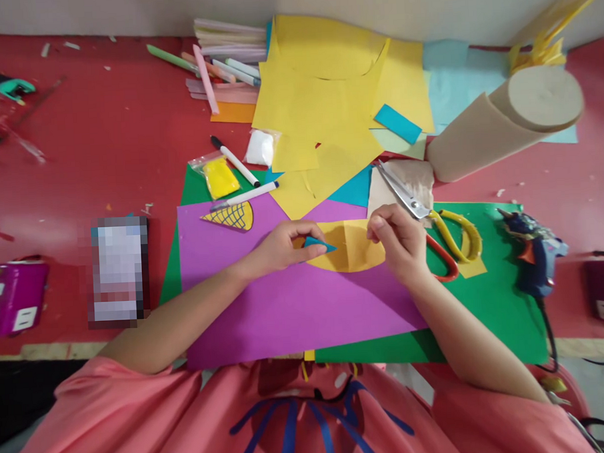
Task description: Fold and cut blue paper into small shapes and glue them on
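My left hand point(293, 245) pinches a small pointed piece of blue paper point(327, 247) between thumb and fingers. Close by on the right, the fingertips of my right hand point(399, 242) are pressed together; whatever may be in them is too small to make out. Under both hands lies a yellow-orange paper shape point(350, 254) with curved edges and a crease down its middle. It rests on a purple sheet point(306, 313). To the left of it is a yellow cone cutout point(231, 217) with dark crisscross lines.
Scissors point(432, 217) and a glue gun point(533, 250) lie on the right over a green sheet point(496, 318). A beige roll point(507, 121) stands behind them. Yellow sheets point(322, 112), markers point(235, 161) and clay packets point(220, 176) are at the back. A phone point(117, 268) lies left.
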